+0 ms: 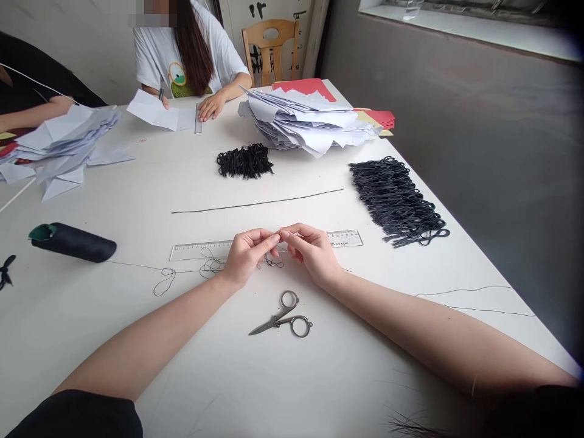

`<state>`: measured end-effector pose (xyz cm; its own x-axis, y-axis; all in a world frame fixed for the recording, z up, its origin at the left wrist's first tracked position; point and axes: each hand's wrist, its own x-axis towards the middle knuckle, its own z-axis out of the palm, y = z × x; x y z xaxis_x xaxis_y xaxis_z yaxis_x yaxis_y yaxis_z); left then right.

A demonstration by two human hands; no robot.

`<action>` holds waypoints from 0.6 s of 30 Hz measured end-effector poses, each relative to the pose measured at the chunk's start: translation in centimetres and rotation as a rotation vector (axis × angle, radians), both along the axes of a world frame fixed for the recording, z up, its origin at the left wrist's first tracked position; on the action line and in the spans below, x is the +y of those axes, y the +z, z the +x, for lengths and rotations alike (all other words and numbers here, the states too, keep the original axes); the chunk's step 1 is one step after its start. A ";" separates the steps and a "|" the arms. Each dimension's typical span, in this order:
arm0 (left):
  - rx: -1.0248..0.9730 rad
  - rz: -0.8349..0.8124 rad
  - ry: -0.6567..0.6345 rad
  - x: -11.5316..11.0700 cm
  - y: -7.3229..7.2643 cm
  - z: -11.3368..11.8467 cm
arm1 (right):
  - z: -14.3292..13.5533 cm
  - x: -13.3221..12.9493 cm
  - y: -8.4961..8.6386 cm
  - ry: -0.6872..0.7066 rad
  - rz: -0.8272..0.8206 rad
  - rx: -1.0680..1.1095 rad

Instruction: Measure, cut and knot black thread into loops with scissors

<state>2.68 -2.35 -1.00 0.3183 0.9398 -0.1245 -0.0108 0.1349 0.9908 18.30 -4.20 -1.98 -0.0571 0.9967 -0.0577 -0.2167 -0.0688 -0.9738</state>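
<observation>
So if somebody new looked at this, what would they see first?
Probably the left hand and right hand, meeting in the middle. Silver scissors lie just below them. A messy paper stack sits farther back; dark looped tassels lie near the right edge of the table.

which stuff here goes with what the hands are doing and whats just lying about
Probably part of it:
left hand and right hand, pinching close together
dark thread, trailing from the spool
clear ruler, partly hidden behind them
scissors, nearby

Apparently just lying about:
white paper stack
red sheets
wooden chair
</observation>
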 end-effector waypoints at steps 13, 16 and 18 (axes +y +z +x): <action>-0.018 -0.051 0.065 0.0 0.1 0.2 | 0.0 0.0 -0.2 0.021 0.023 -0.040; -0.007 -0.046 0.053 0.0 0.1 0.2 | -0.1 0.0 -0.1 0.004 0.036 -0.037; -0.003 -0.039 0.047 0.0 0.1 0.2 | -0.1 0.0 -0.1 -0.006 0.032 -0.042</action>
